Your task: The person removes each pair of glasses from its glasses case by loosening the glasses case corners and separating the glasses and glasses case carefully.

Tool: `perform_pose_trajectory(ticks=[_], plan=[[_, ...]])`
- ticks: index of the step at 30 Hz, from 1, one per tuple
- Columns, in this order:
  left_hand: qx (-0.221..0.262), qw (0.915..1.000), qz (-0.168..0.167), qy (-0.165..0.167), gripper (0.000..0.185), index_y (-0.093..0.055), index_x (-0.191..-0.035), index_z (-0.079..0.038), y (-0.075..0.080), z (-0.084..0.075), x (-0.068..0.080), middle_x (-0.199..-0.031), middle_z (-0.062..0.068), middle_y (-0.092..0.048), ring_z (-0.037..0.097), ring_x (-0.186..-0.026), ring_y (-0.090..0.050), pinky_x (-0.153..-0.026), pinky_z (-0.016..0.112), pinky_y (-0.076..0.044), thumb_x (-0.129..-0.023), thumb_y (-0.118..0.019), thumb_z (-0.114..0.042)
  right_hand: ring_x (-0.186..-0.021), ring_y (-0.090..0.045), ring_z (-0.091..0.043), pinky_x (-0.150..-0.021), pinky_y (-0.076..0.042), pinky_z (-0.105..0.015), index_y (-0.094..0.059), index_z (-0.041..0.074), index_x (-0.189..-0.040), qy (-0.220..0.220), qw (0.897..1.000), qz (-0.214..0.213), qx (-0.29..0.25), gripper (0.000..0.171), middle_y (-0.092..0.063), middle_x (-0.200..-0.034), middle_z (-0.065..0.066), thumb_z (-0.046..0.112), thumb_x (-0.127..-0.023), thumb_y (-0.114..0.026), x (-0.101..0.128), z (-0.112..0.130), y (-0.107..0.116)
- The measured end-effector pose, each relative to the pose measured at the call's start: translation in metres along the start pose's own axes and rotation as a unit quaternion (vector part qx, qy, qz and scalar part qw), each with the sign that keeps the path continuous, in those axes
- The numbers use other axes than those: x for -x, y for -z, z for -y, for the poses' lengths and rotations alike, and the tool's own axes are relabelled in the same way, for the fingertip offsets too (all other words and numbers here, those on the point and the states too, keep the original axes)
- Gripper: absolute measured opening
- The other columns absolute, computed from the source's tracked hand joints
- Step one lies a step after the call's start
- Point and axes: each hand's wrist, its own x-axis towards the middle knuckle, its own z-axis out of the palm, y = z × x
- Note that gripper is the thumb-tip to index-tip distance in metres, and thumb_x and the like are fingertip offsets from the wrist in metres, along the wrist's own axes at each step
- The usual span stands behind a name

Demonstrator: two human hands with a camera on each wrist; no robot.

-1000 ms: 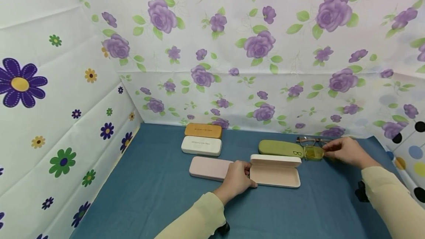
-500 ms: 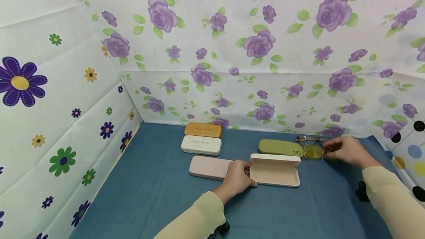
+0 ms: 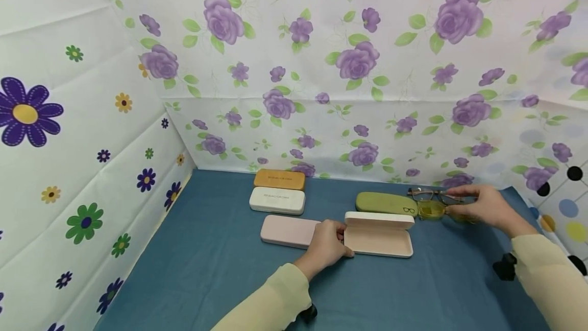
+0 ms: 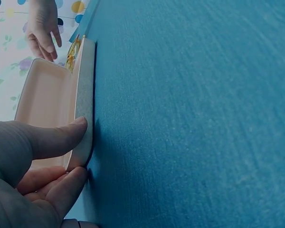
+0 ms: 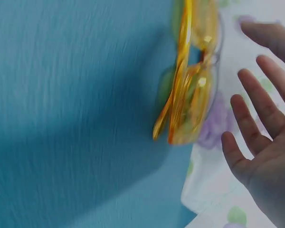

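Note:
My left hand [image 3: 326, 244] pinches the left end of an open glasses case [image 3: 378, 242], cream-pink inside, lid raised at the back. In the left wrist view the thumb [image 4: 61, 140] presses the near rim of this case [image 4: 85, 80], with fingertips at its corner. At the right, my right hand [image 3: 491, 209] hovers over yellow-framed glasses [image 3: 430, 210] with folded temples. In the right wrist view that hand [image 5: 275, 159] has its fingers spread, apart from the yellow glasses [image 5: 194, 111]. Thin-framed clear glasses [image 3: 424, 194] lie just behind them, partly hidden.
A green glasses case [image 3: 383, 203] lies left of the glasses, behind the open case. A closed pink case [image 3: 287, 231] sits beside my left hand. White [image 3: 277, 201] and orange [image 3: 279, 179] cases stand behind it. A flowered sheet [image 3: 317, 65] rises at the table's back.
My right hand has let go of the yellow glasses, its fingers opening and moving slightly right and up. My left hand keeps its place on the open case.

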Motion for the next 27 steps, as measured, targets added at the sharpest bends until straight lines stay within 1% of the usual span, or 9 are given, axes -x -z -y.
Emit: perform_pose_trajectory(ticks=[2, 3, 5, 6, 10, 13, 16, 21, 27], plan=[[0.001, 1.0000, 0.001, 0.001, 0.062, -0.066, -0.114, -0.003, 0.000, 0.000, 0.000, -0.086, 0.000, -0.065, 0.009, -0.078, -0.057, -0.063, 0.019, -0.048, -0.057, -0.090, -0.011, -0.102, -0.057, -0.004, -0.073, -0.054, -0.042, -0.058, 0.013, -0.127, 0.005, 1.000, -0.020, -0.015, 0.058, -0.056, -0.128, -0.018, 0.049, -0.082, -0.066, 0.006, 0.009, -0.003], [0.003, 1.0000, 0.002, 0.001, 0.062, -0.066, -0.114, -0.003, 0.001, 0.000, 0.000, -0.086, 0.000, -0.065, 0.009, -0.078, -0.057, -0.063, 0.019, -0.048, -0.057, -0.090, -0.010, -0.096, -0.055, 0.004, -0.073, -0.054, -0.039, -0.059, 0.014, -0.126, 0.006, 0.999, -0.032, -0.021, 0.056, -0.056, -0.127, -0.018, 0.049, -0.084, -0.065, 0.008, 0.013, -0.006], [0.005, 1.0000, 0.004, 0.003, 0.062, -0.066, -0.114, -0.003, 0.001, 0.000, -0.001, -0.086, 0.000, -0.065, 0.010, -0.078, -0.057, -0.063, 0.019, -0.048, -0.057, -0.089, -0.010, -0.087, -0.054, 0.013, -0.072, -0.055, -0.036, -0.061, 0.014, -0.124, -0.001, 0.998, -0.052, -0.034, 0.052, -0.059, -0.124, -0.016, 0.050, -0.085, -0.062, 0.013, 0.023, -0.013], [0.006, 1.0000, 0.005, 0.004, 0.062, -0.066, -0.114, -0.003, 0.001, 0.000, -0.001, -0.086, 0.001, -0.065, 0.010, -0.078, -0.057, -0.063, 0.019, -0.048, -0.057, -0.089, -0.010, -0.085, -0.054, 0.013, -0.070, -0.055, -0.034, -0.061, 0.014, -0.123, -0.007, 0.997, -0.060, -0.041, 0.052, -0.060, -0.123, -0.017, 0.050, -0.086, -0.061, 0.016, 0.029, -0.017], [0.010, 0.9999, 0.007, 0.008, 0.060, -0.066, -0.113, -0.002, 0.001, 0.000, -0.002, -0.085, 0.001, -0.065, 0.009, -0.076, -0.057, -0.062, 0.020, -0.049, -0.057, -0.089, -0.009, -0.086, -0.065, -0.008, -0.067, -0.055, -0.033, -0.062, 0.012, -0.120, -0.046, 0.994, -0.074, -0.062, 0.048, -0.063, -0.118, -0.017, 0.049, -0.089, -0.057, 0.025, 0.047, -0.036], [0.009, 0.9999, 0.006, 0.009, 0.060, -0.066, -0.113, -0.002, 0.001, 0.000, -0.002, -0.085, 0.001, -0.065, 0.008, -0.075, -0.056, -0.062, 0.020, -0.049, -0.057, -0.089, -0.008, -0.096, -0.065, -0.023, -0.071, -0.057, -0.035, -0.061, 0.009, -0.123, -0.068, 0.992, -0.058, -0.091, 0.051, -0.061, -0.121, -0.019, 0.048, -0.090, -0.055, 0.033, 0.059, -0.048], [0.007, 0.9999, 0.005, 0.007, 0.060, -0.067, -0.112, -0.002, 0.000, -0.001, -0.002, -0.085, 0.001, -0.065, 0.008, -0.075, -0.057, -0.062, 0.020, -0.049, -0.057, -0.089, -0.009, -0.104, -0.063, -0.032, -0.075, -0.057, -0.037, -0.057, 0.005, -0.127, -0.089, 0.987, -0.037, -0.127, 0.062, -0.059, -0.124, -0.021, 0.054, -0.089, -0.054, 0.037, 0.068, -0.057], [0.008, 1.0000, 0.004, 0.004, 0.059, -0.067, -0.111, -0.003, 0.000, 0.000, -0.002, -0.084, 0.000, -0.065, 0.007, -0.075, -0.057, -0.062, 0.019, -0.049, -0.057, -0.089, -0.008, -0.104, -0.063, -0.031, -0.075, -0.057, -0.040, -0.045, 0.004, -0.137, -0.134, 0.977, 0.003, -0.164, 0.084, -0.056, -0.127, -0.025, 0.068, -0.083, -0.048, 0.039, 0.076, -0.068], [0.008, 1.0000, 0.004, 0.002, 0.059, -0.067, -0.111, -0.002, -0.001, 0.000, -0.003, -0.084, 0.001, -0.066, 0.009, -0.076, -0.058, -0.062, 0.019, -0.049, -0.056, -0.089, -0.007, -0.100, -0.064, -0.030, -0.073, -0.057, -0.042, -0.023, 0.002, -0.147, -0.170, 0.961, 0.071, -0.205, 0.092, -0.046, -0.133, -0.031, 0.069, -0.086, -0.040, 0.043, 0.083, -0.083]])
